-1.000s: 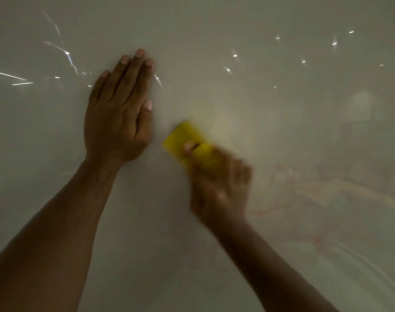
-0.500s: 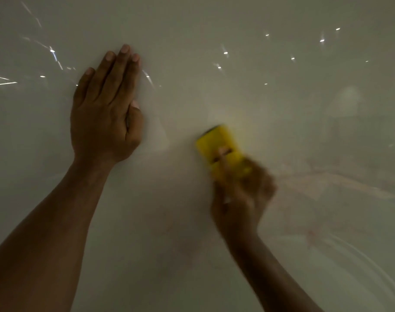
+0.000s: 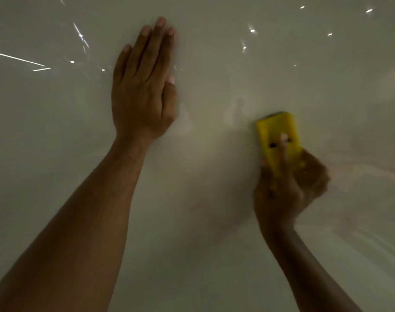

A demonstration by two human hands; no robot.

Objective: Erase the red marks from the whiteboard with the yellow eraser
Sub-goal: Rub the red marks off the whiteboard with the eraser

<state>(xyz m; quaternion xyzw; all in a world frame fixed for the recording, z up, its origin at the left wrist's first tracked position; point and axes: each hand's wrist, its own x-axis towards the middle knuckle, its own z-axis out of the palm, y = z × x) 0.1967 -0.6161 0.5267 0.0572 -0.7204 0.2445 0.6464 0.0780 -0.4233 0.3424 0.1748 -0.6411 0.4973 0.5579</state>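
The whiteboard (image 3: 57, 154) fills the whole view, dim and glossy. My right hand (image 3: 288, 190) grips the lower end of the yellow eraser (image 3: 276, 131) and presses it flat on the board, index finger laid along its back. The hand is blurred by motion. Faint pink-red smears (image 3: 358, 167) streak the board to the right of the eraser, and a paler smudge (image 3: 214, 212) lies lower left of it. My left hand (image 3: 144, 91) rests flat on the board at upper centre, fingers together and pointing up, holding nothing.
Bright light reflections (image 3: 18, 58) streak the board's upper left, and small glints (image 3: 251, 30) dot the upper right. No board edge or other object is in view.
My right hand has slid the eraser to the right across the board, away from my left hand. The left hand stays pressed flat in the same place on the board.
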